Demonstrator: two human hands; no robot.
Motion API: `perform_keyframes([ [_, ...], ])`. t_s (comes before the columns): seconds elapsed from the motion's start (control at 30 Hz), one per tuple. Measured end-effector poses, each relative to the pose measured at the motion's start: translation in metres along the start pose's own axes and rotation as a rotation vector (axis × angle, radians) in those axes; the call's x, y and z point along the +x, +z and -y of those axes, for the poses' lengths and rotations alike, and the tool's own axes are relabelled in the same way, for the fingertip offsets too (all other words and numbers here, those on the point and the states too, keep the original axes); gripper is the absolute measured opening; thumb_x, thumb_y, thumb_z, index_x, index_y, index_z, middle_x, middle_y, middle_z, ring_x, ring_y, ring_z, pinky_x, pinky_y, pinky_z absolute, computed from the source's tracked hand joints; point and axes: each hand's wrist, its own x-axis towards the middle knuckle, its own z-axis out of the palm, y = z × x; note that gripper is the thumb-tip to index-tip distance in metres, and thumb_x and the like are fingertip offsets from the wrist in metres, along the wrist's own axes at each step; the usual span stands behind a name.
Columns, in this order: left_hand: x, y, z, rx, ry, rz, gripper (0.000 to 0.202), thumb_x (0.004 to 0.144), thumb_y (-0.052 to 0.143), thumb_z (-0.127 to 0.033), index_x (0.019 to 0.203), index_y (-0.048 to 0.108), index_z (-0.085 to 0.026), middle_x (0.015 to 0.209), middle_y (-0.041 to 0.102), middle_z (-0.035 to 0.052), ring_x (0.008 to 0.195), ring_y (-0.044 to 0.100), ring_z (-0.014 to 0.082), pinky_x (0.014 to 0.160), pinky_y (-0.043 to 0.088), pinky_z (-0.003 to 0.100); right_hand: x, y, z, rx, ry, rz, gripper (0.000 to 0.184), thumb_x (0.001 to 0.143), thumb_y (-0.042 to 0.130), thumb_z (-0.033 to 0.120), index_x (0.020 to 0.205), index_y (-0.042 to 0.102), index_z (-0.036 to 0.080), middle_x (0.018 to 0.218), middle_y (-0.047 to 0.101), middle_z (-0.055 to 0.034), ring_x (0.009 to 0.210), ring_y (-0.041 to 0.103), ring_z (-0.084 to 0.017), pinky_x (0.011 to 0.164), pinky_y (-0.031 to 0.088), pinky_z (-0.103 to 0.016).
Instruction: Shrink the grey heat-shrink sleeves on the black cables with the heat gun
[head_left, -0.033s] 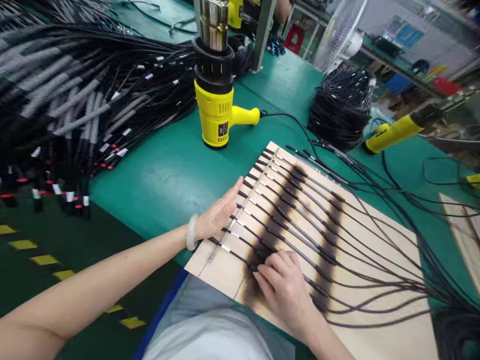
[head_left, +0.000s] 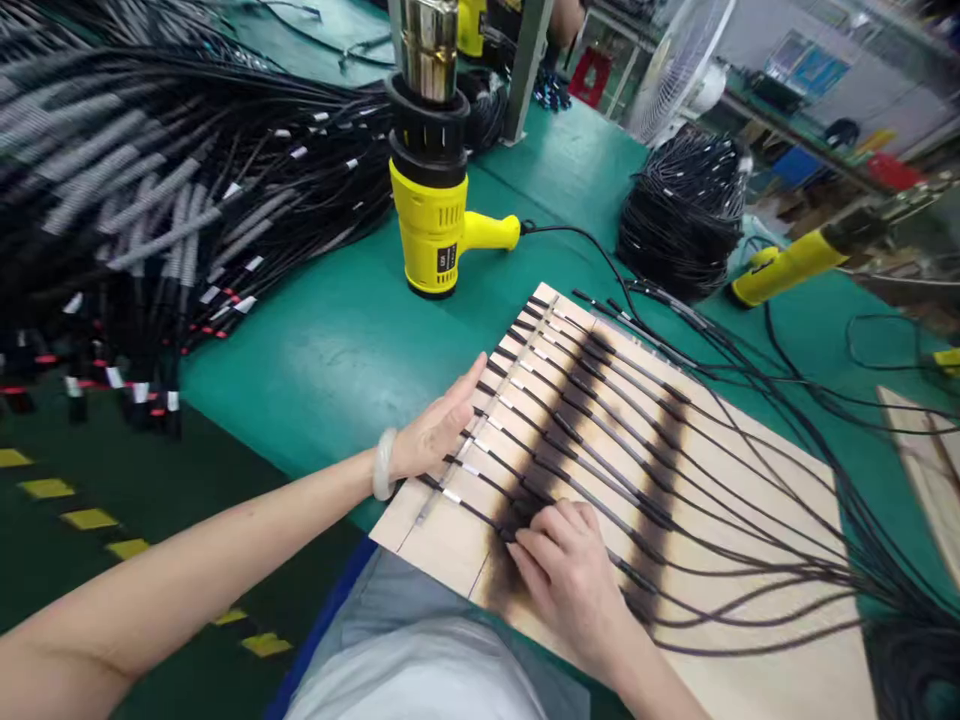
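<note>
A pale wooden board (head_left: 757, 510) with two dark scorched bands carries a row of black cables (head_left: 600, 420) laid side by side. White labels mark the cables near their left ends, where a thin clear strip (head_left: 491, 405) crosses them. My left hand (head_left: 439, 425), with a pale bangle at the wrist, lies along the board's left edge, fingers stretched out against the cable ends. Over the nearer scorched band, my right hand (head_left: 562, 560) is closed with thumb and fingertips pinching one of the nearest cables. Its fingers hide the gripped stretch.
A yellow heat gun (head_left: 431, 220) stands nozzle-up on the green table (head_left: 315, 320) behind the board. Bundled cables with grey sleeves (head_left: 150, 170) cover the left side. A coiled black cable bundle (head_left: 679, 215) and a second yellow heat gun (head_left: 795, 265) are at the back right.
</note>
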Motion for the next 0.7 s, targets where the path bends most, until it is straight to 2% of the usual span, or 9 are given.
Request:
perform_keyframes([
  [0.3, 0.000, 0.001, -0.001, -0.030, -0.019, -0.029, 0.076, 0.085, 0.019, -0.069, 0.146, 0.012, -0.026, 0.153, 0.010, -0.0060, 0.141, 0.008, 0.0237, 0.118, 0.007, 0.037, 0.000, 0.000, 0.000, -0.004, -0.002, 0.034, 0.011, 0.087, 0.051, 0.016, 0.079, 0.057, 0.018, 0.075, 0.055, -0.0034, 0.072, 0.046, -0.018, 0.067, 0.032, -0.036],
  [0.4, 0.000, -0.001, -0.002, -0.046, -0.050, -0.033, 0.081, 0.082, 0.024, -0.072, 0.146, 0.013, -0.025, 0.153, 0.010, -0.0035, 0.141, 0.009, 0.0241, 0.117, 0.008, 0.038, 0.001, -0.005, 0.001, 0.018, -0.004, -0.029, 0.005, 0.086, 0.052, 0.017, 0.088, 0.057, 0.016, 0.078, 0.055, -0.0053, 0.073, 0.047, -0.019, 0.066, 0.034, -0.036],
  [0.47, 0.002, -0.006, -0.004, -0.067, -0.101, -0.051, 0.084, 0.080, 0.034, -0.072, 0.146, 0.015, -0.024, 0.153, 0.010, 0.0006, 0.141, 0.011, 0.0254, 0.116, 0.012, 0.040, 0.003, -0.011, 0.000, 0.041, 0.009, -0.092, 0.009, 0.085, 0.053, 0.016, 0.093, 0.057, 0.015, 0.080, 0.054, -0.0062, 0.073, 0.048, -0.020, 0.067, 0.036, -0.036],
  [0.53, 0.009, -0.016, -0.008, -0.066, -0.159, -0.154, 0.088, 0.075, 0.051, -0.067, 0.145, 0.019, -0.024, 0.153, 0.015, 0.0056, 0.139, 0.018, 0.0278, 0.114, 0.019, 0.044, 0.003, -0.016, -0.002, 0.064, 0.023, -0.148, 0.011, 0.084, 0.053, 0.014, 0.095, 0.057, 0.015, 0.079, 0.054, -0.0062, 0.073, 0.048, -0.020, 0.067, 0.037, -0.036],
  [0.6, 0.021, -0.033, -0.012, -0.039, -0.183, -0.353, 0.091, 0.068, 0.066, -0.060, 0.142, 0.028, -0.023, 0.149, 0.029, 0.0111, 0.135, 0.030, 0.0299, 0.111, 0.027, 0.047, 0.002, -0.019, -0.007, 0.072, 0.026, -0.196, 0.012, 0.083, 0.053, 0.012, 0.093, 0.057, 0.015, 0.078, 0.054, -0.0060, 0.072, 0.049, -0.019, 0.065, 0.039, -0.036],
  [0.7, 0.049, -0.068, -0.016, 0.066, -0.160, -0.679, 0.085, 0.065, 0.074, -0.047, 0.135, 0.036, -0.018, 0.139, 0.043, 0.0149, 0.126, 0.044, 0.0295, 0.102, 0.040, 0.046, -0.001, -0.021, -0.020, 0.086, 0.032, -0.254, 0.016, 0.083, 0.052, 0.011, 0.096, 0.057, 0.016, 0.080, 0.055, -0.0066, 0.073, 0.052, -0.019, 0.064, 0.041, -0.035],
])
